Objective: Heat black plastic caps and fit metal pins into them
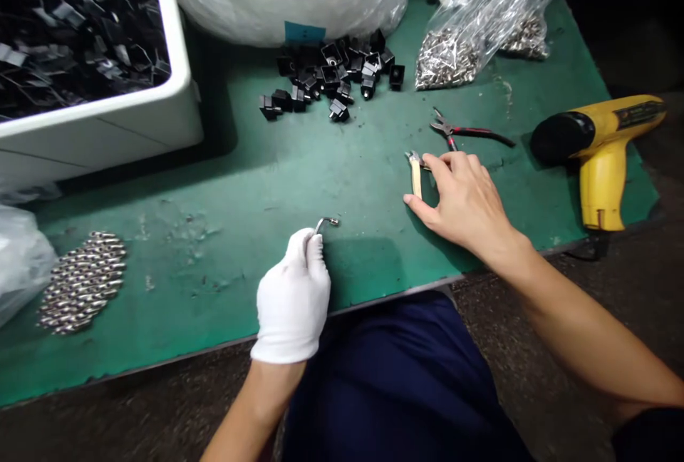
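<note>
My left hand (293, 298), in a white glove, is closed around a bent metal rod (319, 225) like a hex key. A small shiny metal fitting (334, 222) sits at the rod's tip, above the green table. Bare, my right hand (464, 198) is over small cream-handled pliers (416, 175) lying on the table. Its thumb and index finger are apart on either side of the near handle; the other handle is mostly hidden under the hand. Just beyond lie cutting pliers (470, 132) with black and red handles.
A yellow heat gun (603, 155) stands at the right edge. Bags of metal fittings (449, 59) lie at the back, near several black plastic parts (331, 75). A white bin (176, 105) of black parts is at left, with metal fittings (83, 282) laid in rows in front.
</note>
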Demonstrator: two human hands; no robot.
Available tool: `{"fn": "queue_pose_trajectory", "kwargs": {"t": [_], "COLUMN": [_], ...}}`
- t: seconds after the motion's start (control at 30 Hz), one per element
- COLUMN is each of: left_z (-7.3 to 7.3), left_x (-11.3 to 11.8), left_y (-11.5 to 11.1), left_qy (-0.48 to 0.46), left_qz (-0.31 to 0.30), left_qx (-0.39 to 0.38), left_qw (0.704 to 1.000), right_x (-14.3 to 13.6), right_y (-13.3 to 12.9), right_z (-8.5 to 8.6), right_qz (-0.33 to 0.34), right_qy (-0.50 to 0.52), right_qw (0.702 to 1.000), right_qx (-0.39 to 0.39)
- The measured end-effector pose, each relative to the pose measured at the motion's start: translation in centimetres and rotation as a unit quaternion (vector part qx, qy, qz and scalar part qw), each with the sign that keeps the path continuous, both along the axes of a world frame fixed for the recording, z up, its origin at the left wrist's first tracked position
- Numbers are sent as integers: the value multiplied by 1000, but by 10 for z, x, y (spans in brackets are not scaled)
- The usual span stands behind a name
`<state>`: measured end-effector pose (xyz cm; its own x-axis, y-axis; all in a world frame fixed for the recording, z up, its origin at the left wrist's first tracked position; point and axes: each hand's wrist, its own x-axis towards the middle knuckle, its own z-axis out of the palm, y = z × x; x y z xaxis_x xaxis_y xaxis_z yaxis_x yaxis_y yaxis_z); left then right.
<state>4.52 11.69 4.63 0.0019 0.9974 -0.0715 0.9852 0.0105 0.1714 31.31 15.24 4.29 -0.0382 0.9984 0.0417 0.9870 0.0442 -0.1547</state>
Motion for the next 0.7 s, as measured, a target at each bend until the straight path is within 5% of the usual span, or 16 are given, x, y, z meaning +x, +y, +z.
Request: {"fn": "queue_pose_trajectory", "kwargs": {"t": [0.33, 0.47, 0.7], "left_z": [11, 10, 1], "left_x": [-12, -15, -7], "left_y": [18, 18, 3], "left_qy": [-168, -185, -147], "left_qz": [61, 51, -13], "left_qx": [-144, -145, -28], "left_qw": [973, 971, 989], "right_x": [0, -7, -38], "right_y": [-3, -11, -37], "right_z": [-4, 6, 33], "right_qz": [6, -21, -60], "right_qy": [-1, 95, 424], "right_qw": [1000, 995, 881], "right_qx": [24, 15, -201]}}
